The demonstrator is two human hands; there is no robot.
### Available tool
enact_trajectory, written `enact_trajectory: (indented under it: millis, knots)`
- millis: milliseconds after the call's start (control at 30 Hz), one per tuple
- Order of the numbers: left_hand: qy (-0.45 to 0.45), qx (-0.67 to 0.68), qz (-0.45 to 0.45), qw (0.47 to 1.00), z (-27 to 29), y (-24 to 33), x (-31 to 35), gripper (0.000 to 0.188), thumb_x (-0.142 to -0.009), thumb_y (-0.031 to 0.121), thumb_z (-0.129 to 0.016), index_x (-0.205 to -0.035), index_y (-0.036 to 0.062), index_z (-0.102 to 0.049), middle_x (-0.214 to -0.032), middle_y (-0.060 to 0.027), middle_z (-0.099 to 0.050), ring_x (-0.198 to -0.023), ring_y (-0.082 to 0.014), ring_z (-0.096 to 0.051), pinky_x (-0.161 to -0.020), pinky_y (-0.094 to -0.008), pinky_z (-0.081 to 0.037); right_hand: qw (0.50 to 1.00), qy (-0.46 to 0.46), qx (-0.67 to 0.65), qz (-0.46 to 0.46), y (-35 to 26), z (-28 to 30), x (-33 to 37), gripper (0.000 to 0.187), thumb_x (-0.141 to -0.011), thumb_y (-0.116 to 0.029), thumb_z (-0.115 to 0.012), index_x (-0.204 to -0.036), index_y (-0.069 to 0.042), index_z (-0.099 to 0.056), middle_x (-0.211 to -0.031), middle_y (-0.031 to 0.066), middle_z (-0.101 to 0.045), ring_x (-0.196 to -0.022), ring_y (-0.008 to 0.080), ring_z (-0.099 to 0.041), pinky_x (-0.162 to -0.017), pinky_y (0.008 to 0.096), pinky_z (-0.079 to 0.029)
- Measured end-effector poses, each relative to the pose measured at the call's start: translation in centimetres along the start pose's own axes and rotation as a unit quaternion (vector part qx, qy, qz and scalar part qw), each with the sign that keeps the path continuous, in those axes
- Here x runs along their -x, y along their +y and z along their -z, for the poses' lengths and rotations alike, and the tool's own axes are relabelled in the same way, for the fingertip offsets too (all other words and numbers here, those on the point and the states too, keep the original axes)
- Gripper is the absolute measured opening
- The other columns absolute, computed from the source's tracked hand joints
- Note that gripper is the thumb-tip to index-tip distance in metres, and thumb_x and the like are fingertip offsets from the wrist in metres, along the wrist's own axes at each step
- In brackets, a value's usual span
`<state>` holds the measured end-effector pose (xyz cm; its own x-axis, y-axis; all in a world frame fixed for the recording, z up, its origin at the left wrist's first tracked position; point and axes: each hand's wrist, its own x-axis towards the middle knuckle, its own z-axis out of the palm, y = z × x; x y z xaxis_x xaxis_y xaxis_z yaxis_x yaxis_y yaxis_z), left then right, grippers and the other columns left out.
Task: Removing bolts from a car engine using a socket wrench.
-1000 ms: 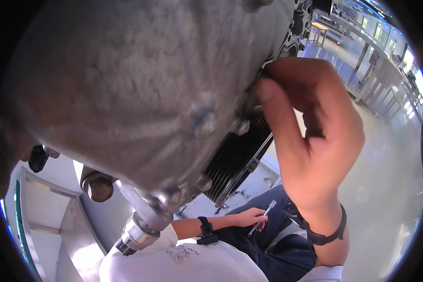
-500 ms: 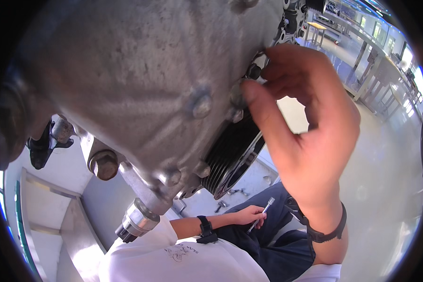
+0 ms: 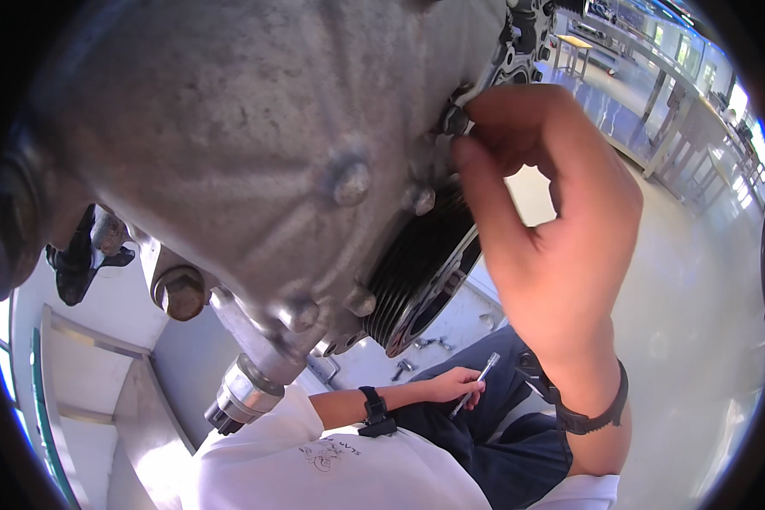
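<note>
My right hand (image 3: 561, 212) is raised against the edge of a large grey metal housing (image 3: 255, 127), thumb and forefinger closed around a dark bolt (image 3: 456, 121). The bolt's head shows just left of the fingertips; part of it is hidden by them. Beneath this hand sits a black grooved pulley (image 3: 416, 276). Low over my dark trousers, my left hand (image 3: 455, 387) grips a slim silver socket bar (image 3: 484, 371), its wider end pointing up and away from me. Other bolt heads (image 3: 351, 183) stand out on the housing.
A cylindrical metal fitting (image 3: 245, 395) juts from the housing's lower end, near a large hex bolt (image 3: 181, 293). Several loose bolts (image 3: 404, 368) lie on a light surface below the pulley. Metal workbenches (image 3: 654, 93) stand at far right; a metal frame (image 3: 93, 340) is at left.
My right fingertips have shifted slightly up along the housing edge and remain at the bolt. The view has moved a little. My left hand still holds the socket bar.
</note>
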<state>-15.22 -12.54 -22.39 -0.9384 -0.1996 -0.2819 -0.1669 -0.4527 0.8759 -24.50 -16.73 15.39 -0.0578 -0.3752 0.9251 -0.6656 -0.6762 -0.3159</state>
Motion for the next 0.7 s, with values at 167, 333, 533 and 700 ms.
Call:
enact_trajectory:
  millis: [167, 333, 533, 700]
  knots:
    - [0.006, 0.006, 0.011, 1.000, -0.3, 0.2, -0.1, 0.021, -0.093, 0.019, -0.043, -0.086, 0.0000, -0.049, -0.071, -0.0084, -0.057, -0.063, -0.0163, -0.060, -0.058, -0.0280, -0.050, 0.999, -0.031, -0.001, 0.006, -0.3, 0.8, -0.1, 0.009, -0.075, 0.003, -0.061, -0.083, 0.004, -0.057, -0.067, 0.0072, -0.057, -0.058, 0.0112, -0.053, -0.057, 0.0218, -0.042]
    - [0.000, 0.001, 0.015, 1.000, -0.4, 0.8, 0.2, 0.020, -0.093, 0.019, -0.043, -0.087, 0.0004, -0.049, -0.071, -0.0084, -0.058, -0.063, -0.0163, -0.060, -0.058, -0.0280, -0.050, 0.998, -0.049, 0.038, 0.001, -0.4, 0.6, -0.5, 0.008, -0.075, 0.000, -0.062, -0.080, 0.004, -0.057, -0.067, 0.0077, -0.057, -0.058, 0.0105, -0.053, -0.057, 0.0221, -0.042]
    - [-0.006, 0.011, 0.013, 1.000, -0.3, 0.4, -0.1, 0.020, -0.093, 0.018, -0.042, -0.086, 0.0006, -0.048, -0.072, -0.0085, -0.058, -0.063, -0.0165, -0.060, -0.059, -0.0285, -0.050, 0.998, -0.043, -0.013, -0.045, -0.4, 0.9, -0.2, 0.009, -0.073, 0.001, -0.064, -0.079, 0.002, -0.058, -0.066, 0.0059, -0.058, -0.059, 0.0110, -0.053, -0.057, 0.0220, -0.042]
    - [-0.005, 0.004, 0.001, 1.000, 0.0, 0.1, 0.0, 0.019, -0.093, 0.018, -0.042, -0.086, 0.0008, -0.048, -0.071, -0.0083, -0.058, -0.064, -0.0168, -0.060, -0.058, -0.0287, -0.050, 0.999, -0.003, 0.036, 0.007, -0.5, 0.1, 0.0, 0.009, -0.074, 0.000, -0.064, -0.081, 0.002, -0.059, -0.067, 0.0056, -0.059, -0.059, 0.0109, -0.053, -0.057, 0.0219, -0.042]
